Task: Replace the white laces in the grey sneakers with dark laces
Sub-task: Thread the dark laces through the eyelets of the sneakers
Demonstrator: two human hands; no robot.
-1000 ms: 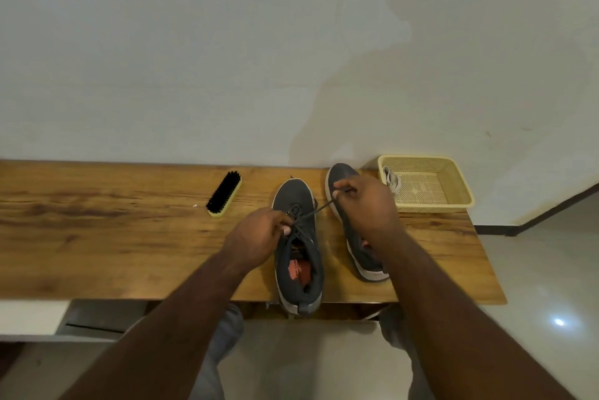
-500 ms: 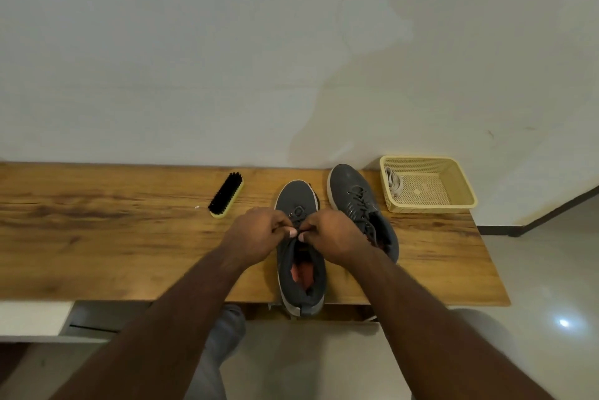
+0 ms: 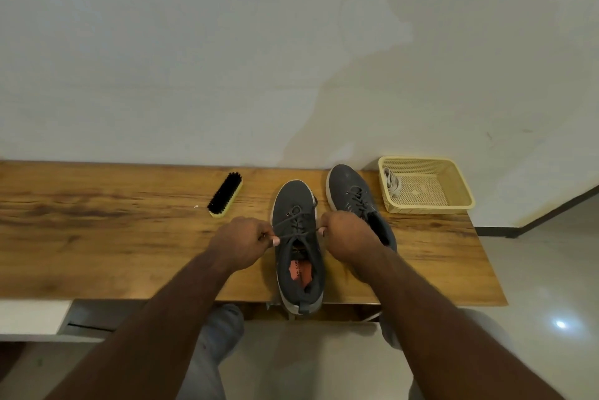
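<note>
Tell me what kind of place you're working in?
Probably a room in a home: a long wooden bench against a plain wall, tiled floor, with a shoe brush and a yellow basket beside the sneakers.

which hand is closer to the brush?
Left. The left hand sits just right of and nearer the camera than the brush, pinching the lace. The right hand is across the sneaker, farther away.
</note>
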